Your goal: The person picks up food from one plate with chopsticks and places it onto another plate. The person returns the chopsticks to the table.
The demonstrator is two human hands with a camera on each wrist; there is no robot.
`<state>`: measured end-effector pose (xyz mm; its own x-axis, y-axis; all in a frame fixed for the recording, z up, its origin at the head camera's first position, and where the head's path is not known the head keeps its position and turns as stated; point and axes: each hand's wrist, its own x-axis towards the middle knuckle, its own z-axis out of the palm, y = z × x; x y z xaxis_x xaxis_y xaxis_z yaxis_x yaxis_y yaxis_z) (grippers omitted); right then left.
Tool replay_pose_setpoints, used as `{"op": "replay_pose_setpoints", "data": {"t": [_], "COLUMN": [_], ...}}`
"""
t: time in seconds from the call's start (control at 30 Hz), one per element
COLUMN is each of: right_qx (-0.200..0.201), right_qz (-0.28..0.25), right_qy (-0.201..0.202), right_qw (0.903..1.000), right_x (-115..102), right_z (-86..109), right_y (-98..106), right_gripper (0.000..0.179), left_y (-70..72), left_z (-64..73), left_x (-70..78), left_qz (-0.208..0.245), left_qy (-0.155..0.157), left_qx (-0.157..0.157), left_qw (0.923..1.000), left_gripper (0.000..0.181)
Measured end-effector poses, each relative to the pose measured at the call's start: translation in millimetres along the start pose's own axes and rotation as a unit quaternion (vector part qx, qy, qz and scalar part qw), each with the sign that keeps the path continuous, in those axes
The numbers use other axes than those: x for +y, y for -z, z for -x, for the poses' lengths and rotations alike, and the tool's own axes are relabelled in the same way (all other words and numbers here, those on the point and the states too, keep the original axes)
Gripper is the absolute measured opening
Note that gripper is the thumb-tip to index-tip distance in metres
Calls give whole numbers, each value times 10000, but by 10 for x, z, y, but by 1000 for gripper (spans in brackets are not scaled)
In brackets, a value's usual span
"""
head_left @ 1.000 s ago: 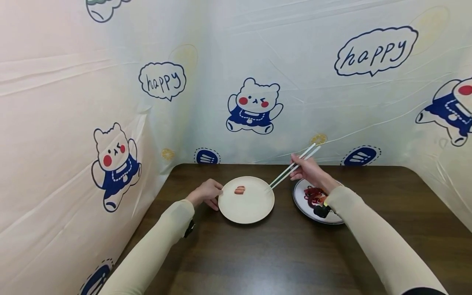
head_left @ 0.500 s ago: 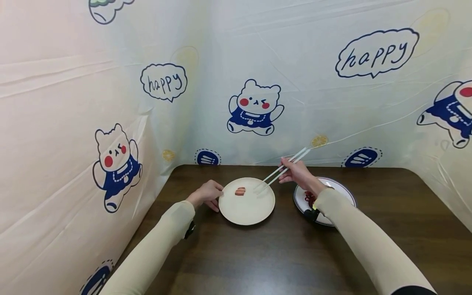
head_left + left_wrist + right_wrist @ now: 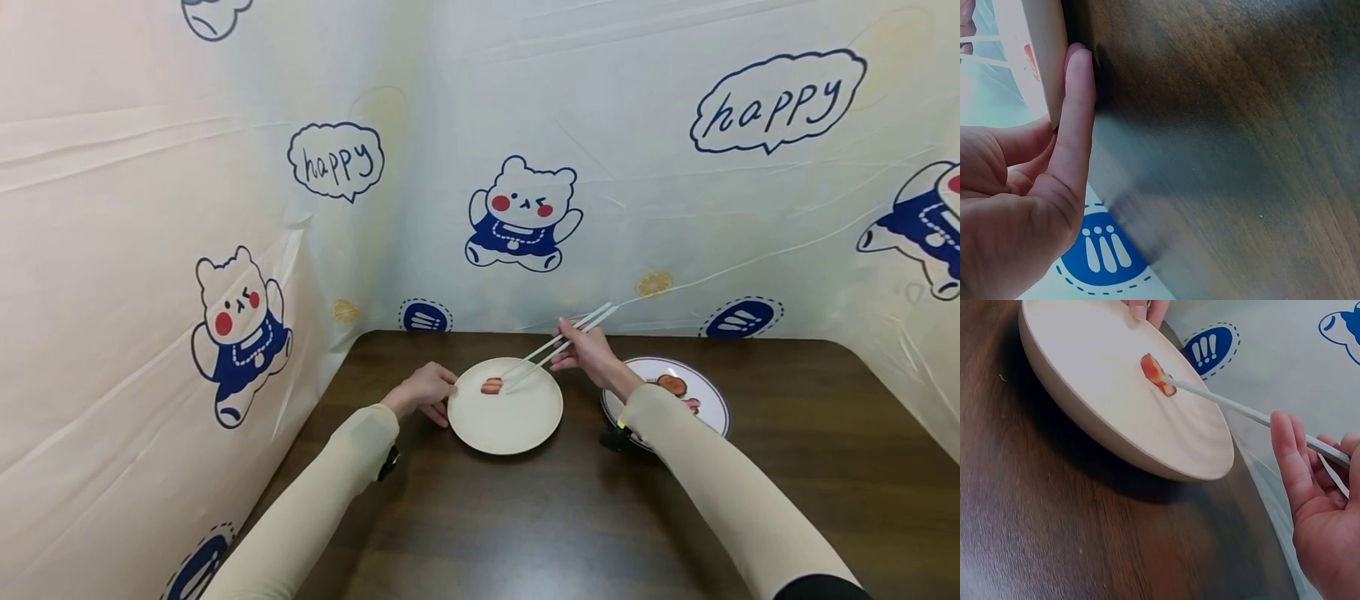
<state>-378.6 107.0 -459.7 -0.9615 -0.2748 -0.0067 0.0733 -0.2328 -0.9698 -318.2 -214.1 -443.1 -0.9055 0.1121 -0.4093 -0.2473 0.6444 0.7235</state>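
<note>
My left hand [image 3: 423, 392] grips the left rim of a round cream plate [image 3: 510, 429]. In the left wrist view its thumb is at the rim and a finger lies along the underside. A small red-and-white piece of food [image 3: 1155, 372] lies on this plate. My right hand [image 3: 594, 354] holds a pair of pale chopsticks [image 3: 1229, 403] from the plate's right side. Their tips are right at the food piece in the right wrist view. The plate stands tilted in that view, over a dark shadow.
A white plate with a dark blue rim [image 3: 717, 396] stands on the right, partly hidden under my right forearm. A brown round piece [image 3: 671, 384] and a pink piece of food show on it. The brown wooden table [image 3: 510, 517] meets a cartoon-printed sheet [image 3: 427, 208] behind and left.
My right hand has moved left with the chopsticks, bringing their tips across the cream plate to the food piece. More of the blue-rimmed plate's far side shows. My left hand keeps its grip.
</note>
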Motion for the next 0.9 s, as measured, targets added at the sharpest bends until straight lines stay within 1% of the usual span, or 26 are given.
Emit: {"op": "replay_pose_setpoints", "data": {"t": [0.17, 0.4, 0.53, 0.77, 0.9], "right_qx": [192, 182, 271, 25, 54], "right_qz": [128, 241, 192, 176, 137], "right_qy": [-51, -92, -161, -201, -200], "right_qw": [9997, 9995, 9993, 9996, 9997], "right_x": [29, 73, 95, 87, 73], "right_z": [1, 11, 31, 62, 57], "right_y": [-23, -20, -4, -4, -26], "right_gripper": [31, 41, 39, 45, 38], "left_y": [-17, -28, -41, -26, -14], "left_z": [-16, -16, -22, -29, -11], "left_x": [-3, -1, -8, -18, -12], "left_qz": [30, 47, 61, 51, 82], "left_qy": [-24, -10, -32, 54, 44], "left_qx": [-59, -25, -76, 2, 2], "left_qw": [10000, 10000, 9999, 10000, 10000], "left_gripper": [30, 30, 30, 29, 29]}}
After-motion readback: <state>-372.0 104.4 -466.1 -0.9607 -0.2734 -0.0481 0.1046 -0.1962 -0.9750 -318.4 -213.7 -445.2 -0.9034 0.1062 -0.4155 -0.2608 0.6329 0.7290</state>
